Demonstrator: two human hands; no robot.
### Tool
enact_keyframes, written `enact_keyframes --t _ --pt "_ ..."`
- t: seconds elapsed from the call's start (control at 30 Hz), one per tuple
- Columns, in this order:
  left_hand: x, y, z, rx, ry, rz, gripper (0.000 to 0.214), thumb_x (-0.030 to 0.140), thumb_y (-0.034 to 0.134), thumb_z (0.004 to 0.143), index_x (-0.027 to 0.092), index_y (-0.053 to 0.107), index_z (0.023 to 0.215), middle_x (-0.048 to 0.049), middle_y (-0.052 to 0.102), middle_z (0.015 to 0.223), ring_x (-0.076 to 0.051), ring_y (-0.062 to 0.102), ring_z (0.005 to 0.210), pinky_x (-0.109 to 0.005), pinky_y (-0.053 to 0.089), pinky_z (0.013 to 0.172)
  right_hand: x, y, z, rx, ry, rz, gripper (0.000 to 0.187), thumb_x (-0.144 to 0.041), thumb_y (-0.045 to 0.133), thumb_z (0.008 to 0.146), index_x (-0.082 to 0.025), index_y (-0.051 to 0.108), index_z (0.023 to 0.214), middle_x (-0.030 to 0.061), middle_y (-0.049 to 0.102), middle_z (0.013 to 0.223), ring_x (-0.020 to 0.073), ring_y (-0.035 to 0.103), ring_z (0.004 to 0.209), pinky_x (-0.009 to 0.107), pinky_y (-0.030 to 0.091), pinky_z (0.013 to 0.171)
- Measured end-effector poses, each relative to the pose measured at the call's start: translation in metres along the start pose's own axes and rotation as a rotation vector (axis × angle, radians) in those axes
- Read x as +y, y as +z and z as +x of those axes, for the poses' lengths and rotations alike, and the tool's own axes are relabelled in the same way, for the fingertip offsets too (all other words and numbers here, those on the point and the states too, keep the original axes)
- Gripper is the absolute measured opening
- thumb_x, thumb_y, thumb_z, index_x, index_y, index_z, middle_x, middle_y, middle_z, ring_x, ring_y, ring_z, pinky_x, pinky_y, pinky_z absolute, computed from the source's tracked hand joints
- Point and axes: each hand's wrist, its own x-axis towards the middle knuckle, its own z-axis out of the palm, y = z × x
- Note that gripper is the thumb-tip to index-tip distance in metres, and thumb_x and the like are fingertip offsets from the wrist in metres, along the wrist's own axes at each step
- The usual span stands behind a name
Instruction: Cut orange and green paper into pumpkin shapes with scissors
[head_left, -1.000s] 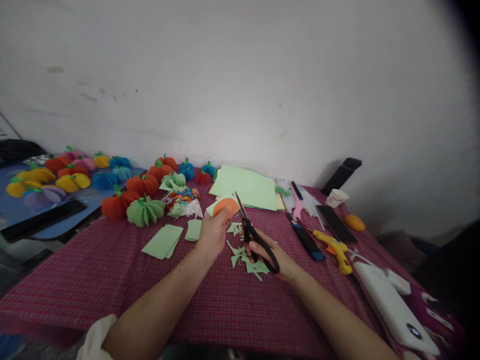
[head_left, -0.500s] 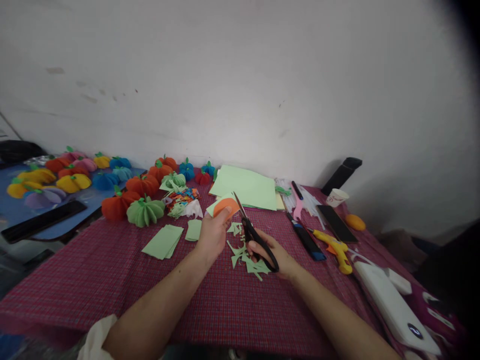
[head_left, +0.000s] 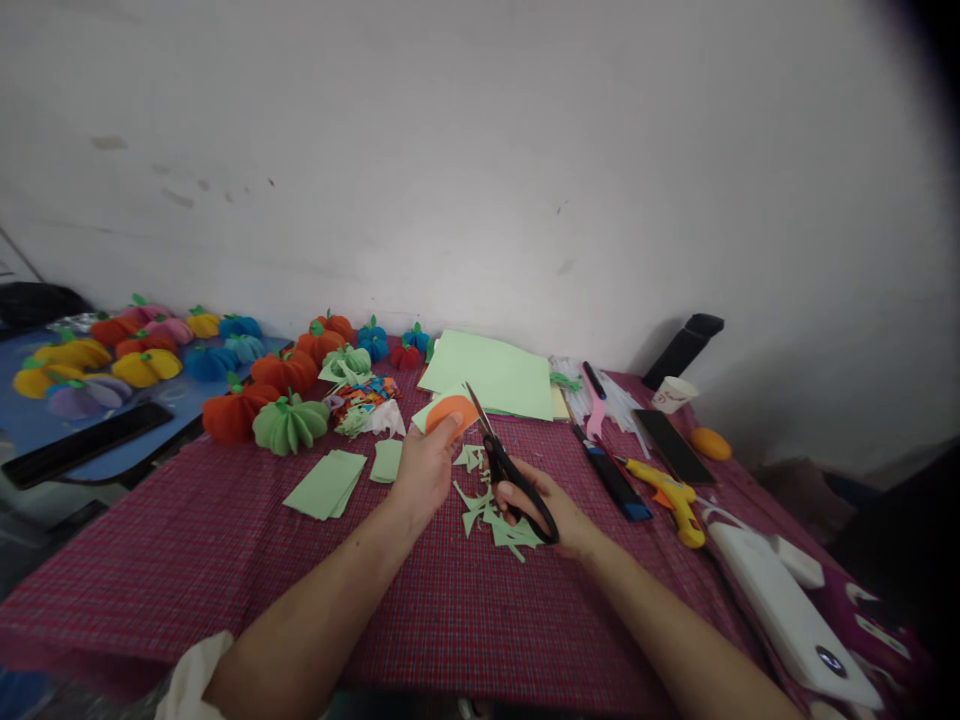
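My left hand [head_left: 425, 462] is closed, pinching an orange paper piece [head_left: 444, 408] with a rounded edge against light green paper [head_left: 424, 415]. In my right hand [head_left: 536, 505] are black-handled scissors [head_left: 514, 478], my fingers through the loops. The blades point up and away, at the right edge of the held paper; whether they touch it is hard to tell. Beneath the scissors lie green paper scraps [head_left: 480, 510]. Left of my left hand rest a stack of green paper rectangles [head_left: 327, 484] and a smaller green stack [head_left: 386, 461].
Paper pumpkins [head_left: 290, 424] in several colours fill the left side and the blue table [head_left: 45, 440]. Large green sheets [head_left: 491, 372] lie at the back. To the right are a box cutter [head_left: 613, 478], a yellow glue gun [head_left: 671, 500], a phone [head_left: 673, 447], a paper cup [head_left: 674, 395] and a white power bank [head_left: 787, 610].
Almost nothing differs. Both hands, the paper and the scissors stay in nearly the same place.
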Motion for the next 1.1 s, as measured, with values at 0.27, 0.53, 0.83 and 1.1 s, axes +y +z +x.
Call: enact_keyframes --t 0.27,0.53,0.83,1.1 --pt "0.001 0.001 -0.001 0.007 -0.008 0.008 0.018 0.018 0.068 0.057 0.012 0.062 0.073 -0.0018 0.065 0.07 -0.011 0.059 0.065 -0.024 0.044 0.065 -0.003 0.0 -0.001 -0.003 -0.002 -0.011 0.04 -0.047 0.056 0.076 -0.019 0.051 0.104 -0.0038 0.046 0.062 0.0064 0.04 0.047 0.019 0.028 0.044" --pt "0.002 0.001 0.001 0.009 -0.008 0.017 0.017 0.019 0.068 0.057 0.013 0.062 0.071 -0.0025 0.065 0.071 -0.012 0.06 0.066 -0.025 0.045 0.067 -0.004 -0.002 -0.001 -0.002 0.001 -0.023 0.042 -0.047 0.056 0.075 -0.019 0.052 0.106 -0.0043 0.044 0.062 0.0059 0.039 0.046 0.019 0.028 0.043" --pt "0.006 0.002 0.0 -0.018 -0.013 0.014 0.014 0.017 0.068 0.056 0.013 0.063 0.069 -0.0023 0.066 0.068 -0.012 0.06 0.063 -0.024 0.045 0.064 -0.005 -0.011 -0.001 -0.005 0.0 -0.102 0.044 -0.043 0.057 0.076 -0.019 0.051 0.113 -0.0045 0.042 0.061 0.0051 0.038 0.045 0.017 0.027 0.04" --pt "0.007 0.001 0.0 -0.047 -0.004 0.017 0.012 0.017 0.068 0.058 0.013 0.063 0.068 -0.0033 0.066 0.07 -0.012 0.06 0.065 -0.024 0.046 0.065 -0.01 -0.016 -0.002 -0.044 -0.033 -0.164 0.034 -0.041 0.055 0.078 -0.017 0.053 0.102 -0.0041 0.04 0.063 0.0044 0.033 0.046 0.017 0.026 0.041"
